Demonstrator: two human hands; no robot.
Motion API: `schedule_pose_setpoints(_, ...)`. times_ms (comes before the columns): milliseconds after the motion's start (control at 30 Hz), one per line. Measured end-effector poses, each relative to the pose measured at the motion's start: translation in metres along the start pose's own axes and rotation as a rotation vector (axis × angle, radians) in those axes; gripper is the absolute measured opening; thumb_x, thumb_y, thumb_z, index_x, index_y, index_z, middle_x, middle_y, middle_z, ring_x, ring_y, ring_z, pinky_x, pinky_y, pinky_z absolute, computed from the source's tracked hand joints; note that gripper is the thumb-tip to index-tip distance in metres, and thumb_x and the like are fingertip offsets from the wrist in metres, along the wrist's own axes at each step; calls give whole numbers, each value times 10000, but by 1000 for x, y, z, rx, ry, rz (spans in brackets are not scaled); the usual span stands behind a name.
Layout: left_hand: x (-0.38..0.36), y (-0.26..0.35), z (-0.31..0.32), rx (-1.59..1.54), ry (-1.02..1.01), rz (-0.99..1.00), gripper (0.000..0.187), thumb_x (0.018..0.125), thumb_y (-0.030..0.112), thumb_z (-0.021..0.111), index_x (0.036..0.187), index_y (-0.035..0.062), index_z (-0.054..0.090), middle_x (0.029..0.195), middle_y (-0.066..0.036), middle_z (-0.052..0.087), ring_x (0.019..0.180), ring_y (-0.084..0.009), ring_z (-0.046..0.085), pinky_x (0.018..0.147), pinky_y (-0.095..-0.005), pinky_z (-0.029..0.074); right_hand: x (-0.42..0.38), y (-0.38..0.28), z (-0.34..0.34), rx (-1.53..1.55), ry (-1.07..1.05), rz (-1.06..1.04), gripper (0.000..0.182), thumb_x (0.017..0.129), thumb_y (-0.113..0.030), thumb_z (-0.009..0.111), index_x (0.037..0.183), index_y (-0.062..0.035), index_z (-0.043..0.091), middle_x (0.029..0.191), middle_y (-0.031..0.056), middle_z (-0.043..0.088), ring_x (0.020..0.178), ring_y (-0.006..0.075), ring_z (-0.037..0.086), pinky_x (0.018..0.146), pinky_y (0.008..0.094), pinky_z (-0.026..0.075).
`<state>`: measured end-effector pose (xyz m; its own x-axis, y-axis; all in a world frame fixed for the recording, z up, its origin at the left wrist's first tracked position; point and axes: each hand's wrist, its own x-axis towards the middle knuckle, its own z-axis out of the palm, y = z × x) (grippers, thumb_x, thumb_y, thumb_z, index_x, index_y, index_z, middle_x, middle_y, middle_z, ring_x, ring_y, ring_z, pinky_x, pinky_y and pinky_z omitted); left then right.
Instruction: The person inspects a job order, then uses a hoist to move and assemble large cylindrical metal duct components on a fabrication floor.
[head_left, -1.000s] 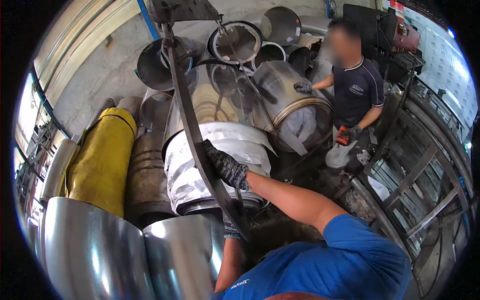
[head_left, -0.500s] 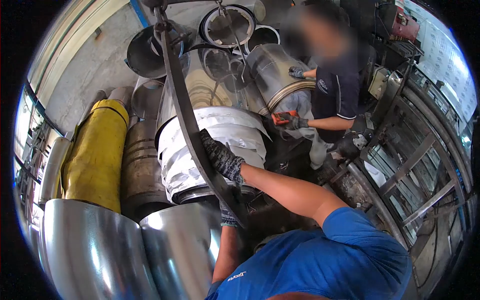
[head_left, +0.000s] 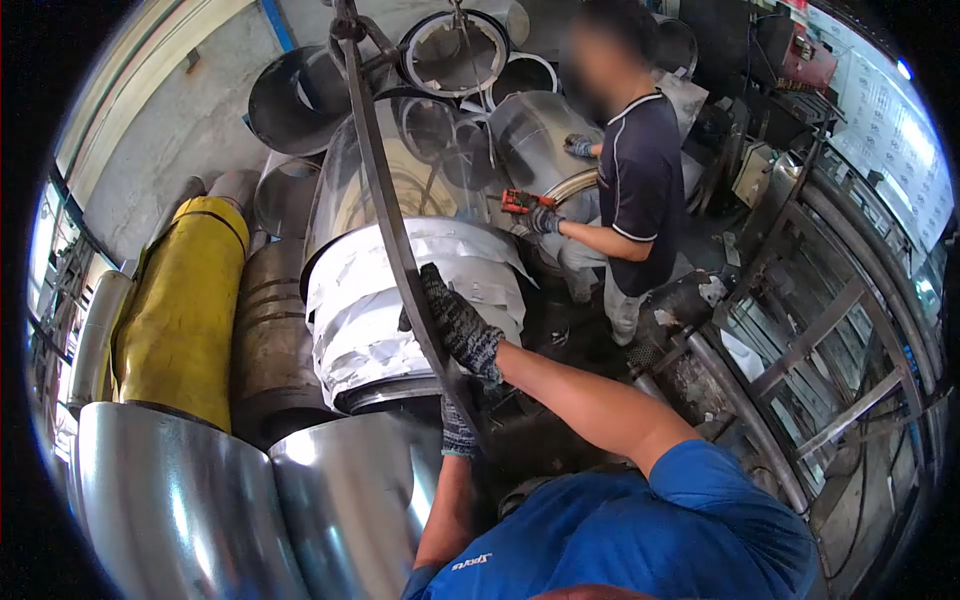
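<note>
A long dark metal bar (head_left: pixel 378 185) hangs from a chain and shackle (head_left: pixel 350 28) and slants down toward me. My right hand (head_left: pixel 462 325), in a grey knitted glove, is closed round its lower part. Below it, my left hand (head_left: pixel 458 425), gloved alike, grips the bar near its lower end, its fingers partly hidden. Just behind the bar lies a large metal roll wrapped in white sheeting (head_left: pixel 345 305), its open end facing me.
Shiny metal rolls (head_left: pixel 175 490) stand at the lower left, beside a yellow-wrapped roll (head_left: pixel 185 320) and a brown one (head_left: pixel 275 330). A co-worker (head_left: pixel 645 180) holds a red tool (head_left: pixel 520 201) beside another roll. Metal racks (head_left: pixel 820 340) are at right.
The view has shifted slightly. The co-worker stands more upright, and the red tool has moved left and up. Both my hands remain on the bar.
</note>
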<state>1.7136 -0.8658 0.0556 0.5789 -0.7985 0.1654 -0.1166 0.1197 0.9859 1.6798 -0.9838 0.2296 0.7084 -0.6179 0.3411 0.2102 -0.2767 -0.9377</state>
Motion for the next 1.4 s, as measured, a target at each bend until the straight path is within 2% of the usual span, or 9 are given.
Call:
schedule_pose_setpoints(133, -3, 26, -1, 566, -43, 471, 129, 812, 117, 539, 722, 67, 460, 683, -47, 439, 632, -217, 427, 556, -339, 353, -5, -5, -3, -200, 31, -198, 270, 958, -202, 440, 1125, 3, 491, 865, 113, 622, 816, 210, 595, 750, 321, 470)
schedule_pose_setpoints(233, 0, -6, -5, 182, -67, 214, 98, 739, 82, 570, 794, 51, 495, 751, -111, 470, 726, -279, 470, 651, -380, 394, -5, -11, -5, -160, 35, -108, 387, 937, -181, 455, 1271, 5, 397, 970, 166, 623, 882, 239, 608, 782, 334, 472)
schedule_pose_setpoints(300, -6, -3, -6, 860, 51, 670, 240, 756, 90, 561, 989, 39, 538, 912, -170, 514, 914, -326, 498, 828, -413, 405, -7, -17, -5, -451, 107, -192, 481, 935, -174, 438, 1365, 3, 315, 1160, 214, 565, 1020, 299, 579, 906, 377, 425)
schedule_pose_setpoints(367, -7, -38, -11, 22, -116, 77, 431, 785, 107, 552, 1199, 15, 476, 1130, -218, 487, 1114, -350, 435, 995, -417, 325, -8, -20, -8, -175, 26, -75, 544, 942, -189, 400, 1422, -9, 217, 1320, 235, 453, 1157, 334, 505, 1019, 438, 315)
schedule_pose_setpoints(500, -8, -92, -15, -268, -58, -61, 512, 818, 129, 536, 1297, 4, 407, 1231, -222, 451, 1179, -341, 400, 1032, -395, 300, -12, -32, -12, -454, -26, -115, 525, 948, -137, 302, 1441, -22, 165, 1399, 226, 368, 1240, 333, 438, 1078, 436, 225)
schedule_pose_setpoints(867, -19, -8, -6, -177, 1, 33, 155, 806, 58, 537, 943, 69, 465, 840, -27, 402, 784, -166, 424, 678, -279, 404, -13, -27, 2, -320, -59, -53, 534, 950, -98, 307, 1454, -39, 141, 1401, 230, 368, 1250, 316, 428, 1073, 347, 255)
schedule_pose_setpoints(1200, -13, -33, -29, 515, -47, 143, 353, 824, 75, 562, 1156, 18, 458, 1043, -132, 467, 990, -247, 452, 906, -341, 387, -10, -22, 14, -355, -56, -149, 600, 900, -56, 352, 1445, -6, 107, 1326, 292, 417, 1180, 391, 470, 993, 390, 356)
schedule_pose_setpoints(1267, -17, -2, -19, 974, 175, 563, 419, 837, 94, 559, 1230, 16, 439, 1158, -165, 456, 1093, -270, 419, 996, -345, 334, -9, -30, 13, -344, -129, -59, 642, 876, -53, 374, 1448, -14, 86, 1278, 307, 450, 1112, 420, 505, 946, 418, 394)
schedule_pose_setpoints(1400, -10, -33, -28, 814, 117, 452, 448, 821, 97, 580, 1239, 24, 437, 1194, -168, 453, 1113, -284, 407, 1009, -352, 318, -7, -35, 15, -323, -162, -12, 652, 861, -42, 378, 1442, 3, 84, 1227, 322, 477, 1054, 438, 529, 910, 433, 416)
